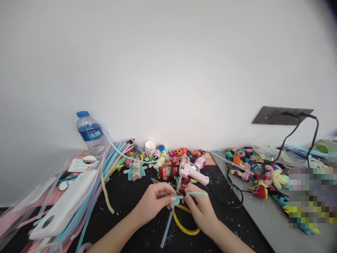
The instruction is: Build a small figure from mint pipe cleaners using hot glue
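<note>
My left hand [154,203] and my right hand [201,210] meet over a black mat [126,196]. Both pinch a small teal pipe cleaner piece [177,199] that curls between the fingertips, with a straight end [197,193] pointing right. A small black bead-like bit [183,193] sits at my right fingertips. Under the hands lie a yellow pipe cleaner loop [184,228] and a pale blue stick [166,226]. A pink glue gun [191,171] rests just beyond the hands.
A water bottle [91,135] stands at the back left beside a bundle of pastel pipe cleaners [104,172]. Small colourful figures [163,160] line the wall. A white case [64,207] lies left. More figures [255,168] cover a grey board right, under a wall socket [281,116] with cables.
</note>
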Motion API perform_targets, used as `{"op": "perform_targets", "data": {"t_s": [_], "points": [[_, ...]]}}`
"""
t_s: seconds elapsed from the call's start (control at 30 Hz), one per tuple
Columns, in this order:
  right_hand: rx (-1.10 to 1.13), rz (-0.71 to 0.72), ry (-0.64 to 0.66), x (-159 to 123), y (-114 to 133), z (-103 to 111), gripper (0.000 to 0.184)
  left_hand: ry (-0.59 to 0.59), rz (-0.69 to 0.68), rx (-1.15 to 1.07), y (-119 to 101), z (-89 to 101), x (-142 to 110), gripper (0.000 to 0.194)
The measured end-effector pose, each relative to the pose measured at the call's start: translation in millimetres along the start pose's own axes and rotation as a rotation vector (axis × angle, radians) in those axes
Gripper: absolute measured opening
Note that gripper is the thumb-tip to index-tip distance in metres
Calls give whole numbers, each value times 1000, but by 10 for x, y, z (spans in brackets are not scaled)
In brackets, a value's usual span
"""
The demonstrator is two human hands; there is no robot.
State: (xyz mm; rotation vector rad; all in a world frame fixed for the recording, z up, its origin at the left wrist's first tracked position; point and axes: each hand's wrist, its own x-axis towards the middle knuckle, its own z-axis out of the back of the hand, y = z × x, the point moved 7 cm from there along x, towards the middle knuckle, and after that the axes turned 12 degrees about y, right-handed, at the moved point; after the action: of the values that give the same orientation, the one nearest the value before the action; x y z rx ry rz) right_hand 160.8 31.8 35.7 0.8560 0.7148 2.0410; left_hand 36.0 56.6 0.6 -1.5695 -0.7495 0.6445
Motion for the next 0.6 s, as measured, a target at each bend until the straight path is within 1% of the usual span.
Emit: {"op": "perform_targets", "data": {"t_s": [0.07,0.23,0.3,0.37,0.4,0.47,0.5,0.57,0.6], "points": [[18,-2,5,-11,-3,-13,28,18,15,-14,-1,-25,-8,10],[-4,15,52,-17,33,-42,31,126,71,-16,22,-124,-35,8],[-16,30,70,-8,45,-20,31,133,73,-12,22,-117,-29,9],[-38,29,48,8,24,55,28,81,40,-28,2,-52,-12,12],[-71,13,-1,15,-3,125,24,34,15,-32,-16,1,-4,13],[-199,-42,-151,20,-74,299,12,-90,-19,-43,-41,130,-2,15],[-288,-68,-236,16,-103,384,11,-148,-29,-51,-50,188,-7,16],[-474,-158,-324,21,-182,484,29,-230,-33,-102,-53,270,-20,18],[-538,-221,-315,34,-241,496,36,-253,-31,-130,-51,292,-26,19]]}}
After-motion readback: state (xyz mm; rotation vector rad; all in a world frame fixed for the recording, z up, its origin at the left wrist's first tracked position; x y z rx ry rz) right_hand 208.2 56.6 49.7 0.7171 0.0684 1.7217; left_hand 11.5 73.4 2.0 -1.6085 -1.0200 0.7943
